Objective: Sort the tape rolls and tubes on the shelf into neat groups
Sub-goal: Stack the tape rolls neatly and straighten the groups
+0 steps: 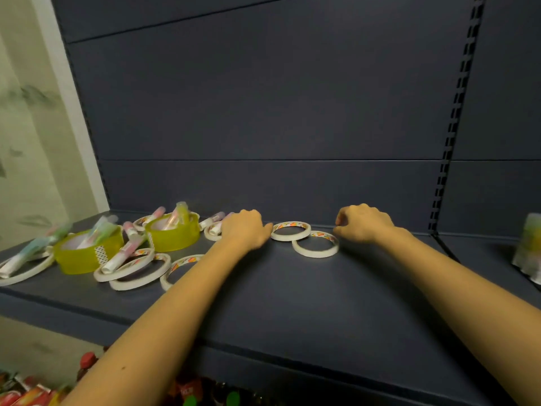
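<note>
On the shelf (292, 303), two thin tape rolls (304, 237) sit together; the messy pile (117, 247) waits. Left hand (244, 228) and right hand (363, 222) look curled, holding nothing I can see.

head view | looks forward-down | close over dark shelf (292, 303)

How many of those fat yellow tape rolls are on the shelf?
2. One yellow roll sits near the shelf's left end, the other yellow roll further back and right, left of the left hand. Both have tubes standing in them. More may lie outside the view.
</note>
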`<state>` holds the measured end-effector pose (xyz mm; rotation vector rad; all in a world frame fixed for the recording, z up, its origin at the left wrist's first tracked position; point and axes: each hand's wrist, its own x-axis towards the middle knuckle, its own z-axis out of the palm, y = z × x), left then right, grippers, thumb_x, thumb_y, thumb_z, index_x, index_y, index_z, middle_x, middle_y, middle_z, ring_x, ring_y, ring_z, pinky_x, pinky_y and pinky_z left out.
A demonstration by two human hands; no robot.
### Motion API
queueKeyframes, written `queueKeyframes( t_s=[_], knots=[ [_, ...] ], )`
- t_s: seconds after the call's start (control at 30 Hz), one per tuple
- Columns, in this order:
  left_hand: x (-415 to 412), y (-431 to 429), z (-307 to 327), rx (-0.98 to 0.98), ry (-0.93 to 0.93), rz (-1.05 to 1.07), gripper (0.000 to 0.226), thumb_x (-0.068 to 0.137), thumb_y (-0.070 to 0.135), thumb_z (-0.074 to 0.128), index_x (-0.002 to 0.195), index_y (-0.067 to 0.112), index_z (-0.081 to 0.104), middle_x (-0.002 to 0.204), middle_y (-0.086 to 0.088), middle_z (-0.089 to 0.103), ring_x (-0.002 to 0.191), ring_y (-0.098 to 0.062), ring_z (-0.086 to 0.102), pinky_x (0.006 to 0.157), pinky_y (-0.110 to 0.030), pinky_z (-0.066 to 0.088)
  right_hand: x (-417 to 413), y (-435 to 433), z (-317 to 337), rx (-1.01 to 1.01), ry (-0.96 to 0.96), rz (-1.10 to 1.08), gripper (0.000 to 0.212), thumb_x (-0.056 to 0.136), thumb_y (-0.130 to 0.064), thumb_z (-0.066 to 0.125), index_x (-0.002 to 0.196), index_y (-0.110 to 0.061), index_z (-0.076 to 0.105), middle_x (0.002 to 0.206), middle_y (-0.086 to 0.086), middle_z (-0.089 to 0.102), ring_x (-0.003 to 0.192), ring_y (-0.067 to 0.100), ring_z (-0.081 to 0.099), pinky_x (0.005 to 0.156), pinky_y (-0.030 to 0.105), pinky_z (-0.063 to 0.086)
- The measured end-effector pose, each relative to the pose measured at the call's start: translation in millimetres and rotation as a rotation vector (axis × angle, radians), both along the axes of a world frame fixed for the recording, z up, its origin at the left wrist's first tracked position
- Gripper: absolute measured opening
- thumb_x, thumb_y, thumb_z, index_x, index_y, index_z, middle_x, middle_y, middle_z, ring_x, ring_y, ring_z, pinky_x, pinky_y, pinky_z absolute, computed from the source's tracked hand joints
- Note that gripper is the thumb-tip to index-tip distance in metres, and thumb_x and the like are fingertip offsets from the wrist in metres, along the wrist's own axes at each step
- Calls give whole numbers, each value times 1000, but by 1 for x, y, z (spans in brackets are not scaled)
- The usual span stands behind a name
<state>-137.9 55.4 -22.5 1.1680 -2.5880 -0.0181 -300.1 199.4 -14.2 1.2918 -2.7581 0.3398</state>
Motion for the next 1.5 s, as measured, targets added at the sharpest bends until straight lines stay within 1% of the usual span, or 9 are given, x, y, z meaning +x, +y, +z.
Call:
queueKeyframes(
  t_s=[0.17,0.3,0.4,0.53,0.67,0.83,1.07,1.27,1.5],
  knots=[
    [-41,-23,-10,169,-159,23,51,94,50,36,115,10,59,123,-11,59,112,-30,55,89,-37,42,-14,0,-5,47,40,-5,28,90,-43,53,109,-23,60,113,2,63,97,22,58,72,31,41],
    [-51,-38,-9,217,-183,-20,35,94,32,43,111,5,59,121,-14,60,110,-31,56,86,-35,44,-20,3,-5,110,33,-58,40,91,-53,47,107,-20,64,108,3,64,91,21,57,72,31,41],
    [-48,-49,1,183,-168,-51,37,93,36,47,107,5,60,116,-14,61,106,-31,58,88,-37,45,-21,-2,-7,131,-10,-99,54,90,-62,39,108,-18,64,107,2,65,89,21,55,73,32,42],
    [-35,-60,15,116,-114,-98,36,92,43,48,94,9,60,100,-12,60,99,-30,58,82,-36,44,-14,-15,-10,214,-98,-145,61,81,-74,40,96,-19,61,99,2,58,92,23,55,75,32,41],
    [-22,-64,26,111,-55,-163,40,93,37,46,61,14,44,68,-2,48,70,-22,49,66,-31,36,-1,-22,-10,258,-86,-178,49,84,-60,53,107,-18,63,110,3,61,95,22,56,76,32,40],
    [-16,-54,32,71,-25,-283,39,92,33,45,57,16,45,59,0,44,56,-14,40,56,-26,31,21,-5,4,188,-17,-255,38,85,-57,52,87,-20,60,87,1,53,82,22,51,70,29,36],
    [-31,-9,33,20,41,-485,47,92,39,46,52,14,42,57,-2,45,58,-22,44,57,-27,32,50,78,11,-21,117,-466,53,85,-62,46,95,-16,70,82,4,55,76,25,51,66,28,38],
    [-58,73,39,2,77,-684,44,91,40,46,55,15,47,58,-2,47,61,-23,46,59,-29,31,66,179,12,-86,183,-656,56,86,-64,44,79,-14,65,72,3,53,72,24,50,55,26,32],
    [-89,192,35,-9,71,-891,44,91,38,46,54,14,44,58,-3,45,67,-28,48,63,-30,34,71,303,10,-70,221,-816,48,86,-60,47,79,-15,63,83,9,56,93,32,60,65,29,36]
  ],
)
